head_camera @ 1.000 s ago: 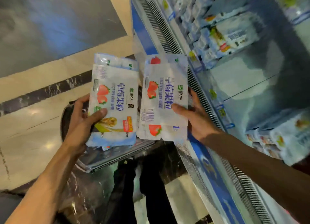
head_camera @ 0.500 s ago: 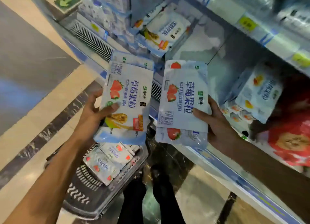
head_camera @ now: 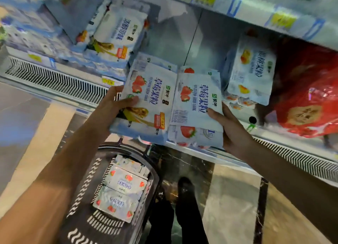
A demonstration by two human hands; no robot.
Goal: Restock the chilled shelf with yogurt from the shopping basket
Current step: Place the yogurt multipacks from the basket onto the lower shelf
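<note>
Left hand (head_camera: 117, 104) grips the left strawberry yogurt pack (head_camera: 151, 101) by its outer edge, thumb flat on the printed face, the other fingers curled behind it, out of view. Right hand (head_camera: 232, 128) holds the right strawberry yogurt pack (head_camera: 197, 104) the same way. The 2 packs are side by side with inner edges meeting, raised at the front lip of the chilled shelf (head_camera: 285, 148) and not yet set down. A bare gap lies just beyond the fingers (head_camera: 128, 100). Right of the right fingers a yellow-fruit yogurt pack (head_camera: 252, 73) leans, with a red bag (head_camera: 307, 101) past it. Below the left forearm, the shopping basket (head_camera: 84, 198) holds at least 2 spare packs (head_camera: 124, 185). Risks, judged: each pack is held by 1 edge only, so the soft wrap may sag or slip. The gap looks barely wide enough for 2, so pushing both in could knock the leaning pack or catch the lip.
</note>
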